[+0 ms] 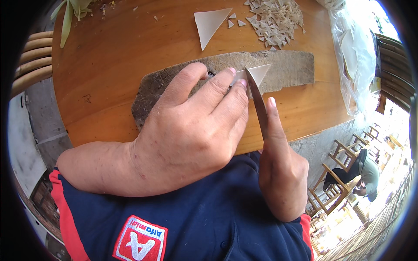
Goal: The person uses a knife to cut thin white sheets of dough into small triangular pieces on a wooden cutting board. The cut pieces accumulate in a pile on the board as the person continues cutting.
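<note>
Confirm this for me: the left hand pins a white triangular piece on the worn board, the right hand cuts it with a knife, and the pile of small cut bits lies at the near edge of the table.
One detail is off. The head view shows the pile of small cut bits at the far side of the table, beyond the worn board, not the near edge. The left hand does pin the white triangular piece, and the right hand does hold the knife.
</note>
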The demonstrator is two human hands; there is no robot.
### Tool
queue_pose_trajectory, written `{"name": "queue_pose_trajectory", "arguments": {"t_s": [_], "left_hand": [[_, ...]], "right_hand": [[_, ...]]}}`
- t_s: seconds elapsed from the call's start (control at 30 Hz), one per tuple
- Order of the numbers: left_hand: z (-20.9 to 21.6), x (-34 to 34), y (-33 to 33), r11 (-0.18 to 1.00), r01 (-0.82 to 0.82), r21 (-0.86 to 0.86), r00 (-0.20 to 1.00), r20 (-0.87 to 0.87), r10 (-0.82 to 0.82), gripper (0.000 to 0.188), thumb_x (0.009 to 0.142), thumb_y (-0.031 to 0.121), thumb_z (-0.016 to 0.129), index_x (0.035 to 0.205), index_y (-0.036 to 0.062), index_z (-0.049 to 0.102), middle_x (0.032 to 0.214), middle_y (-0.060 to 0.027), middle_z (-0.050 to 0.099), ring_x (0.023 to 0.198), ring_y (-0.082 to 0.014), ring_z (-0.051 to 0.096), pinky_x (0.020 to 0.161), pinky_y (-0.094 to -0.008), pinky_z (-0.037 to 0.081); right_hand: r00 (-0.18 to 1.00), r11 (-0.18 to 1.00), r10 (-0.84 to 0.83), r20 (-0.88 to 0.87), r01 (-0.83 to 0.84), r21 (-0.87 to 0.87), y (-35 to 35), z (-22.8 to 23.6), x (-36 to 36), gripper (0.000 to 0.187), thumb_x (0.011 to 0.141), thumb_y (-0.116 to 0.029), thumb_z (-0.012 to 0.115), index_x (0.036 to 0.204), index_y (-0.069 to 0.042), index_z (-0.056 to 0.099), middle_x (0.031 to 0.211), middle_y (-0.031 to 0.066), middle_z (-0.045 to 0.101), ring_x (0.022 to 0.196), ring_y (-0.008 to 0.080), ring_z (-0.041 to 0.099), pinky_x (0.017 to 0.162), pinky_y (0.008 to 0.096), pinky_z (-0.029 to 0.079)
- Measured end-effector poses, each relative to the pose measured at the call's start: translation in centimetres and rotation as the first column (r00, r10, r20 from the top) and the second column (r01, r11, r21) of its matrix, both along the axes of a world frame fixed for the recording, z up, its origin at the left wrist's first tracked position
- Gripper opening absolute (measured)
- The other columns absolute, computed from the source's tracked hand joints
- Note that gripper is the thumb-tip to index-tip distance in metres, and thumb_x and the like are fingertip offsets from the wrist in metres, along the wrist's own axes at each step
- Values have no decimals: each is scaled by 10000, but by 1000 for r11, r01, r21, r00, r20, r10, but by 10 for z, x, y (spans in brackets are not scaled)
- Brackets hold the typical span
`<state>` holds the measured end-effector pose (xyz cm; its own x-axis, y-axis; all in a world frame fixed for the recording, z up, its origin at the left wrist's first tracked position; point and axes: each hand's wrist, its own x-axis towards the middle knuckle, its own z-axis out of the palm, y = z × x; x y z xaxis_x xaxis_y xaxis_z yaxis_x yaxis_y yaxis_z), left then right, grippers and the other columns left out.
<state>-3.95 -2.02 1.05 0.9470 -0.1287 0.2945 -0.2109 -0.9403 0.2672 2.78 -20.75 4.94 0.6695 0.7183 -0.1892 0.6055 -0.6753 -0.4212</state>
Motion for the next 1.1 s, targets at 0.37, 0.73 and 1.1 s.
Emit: {"name": "queue_pose_trajectory", "arguments": {"t_s": [0.37, 0.73, 1.1], "left_hand": [[0, -2, -1, 1000, 7, 9, 1000, -14, -7, 414, 698, 156, 778, 1072, -19, 744, 1196, -132, 695, 1174, -286, 645, 925, -449, 478], [-5, -1, -8, 987, -50, -150, 998, -40, 44, 578, 701, 172, 774, 1226, -50, 681, 1309, -207, 613, 1170, -364, 602, 916, -440, 504], [-1, -2, -6, 992, -125, -34, 992, -39, 124, 548, 650, 152, 772, 1146, -73, 708, 1257, -175, 648, 1045, -316, 596, 860, -449, 493]], "right_hand": [[995, 999, -19, -93, 16, -41, -5, 7, 1, 754, 837, 141, 563, 1553, -37, 410, 1036, 274, 713, 676, 378, 704, 607, 434, 541], [992, 999, -39, -118, 43, 32, -14, 11, 7, 607, 908, 115, 463, 1505, 7, 477, 1171, 233, 720, 663, 232, 694, 652, 328, 540], [988, 994, -2, -154, 19, 109, 3, 3, 7, 610, 901, 134, 477, 1497, 5, 489, 1088, 263, 720, 691, 318, 722, 692, 345, 560]]}}
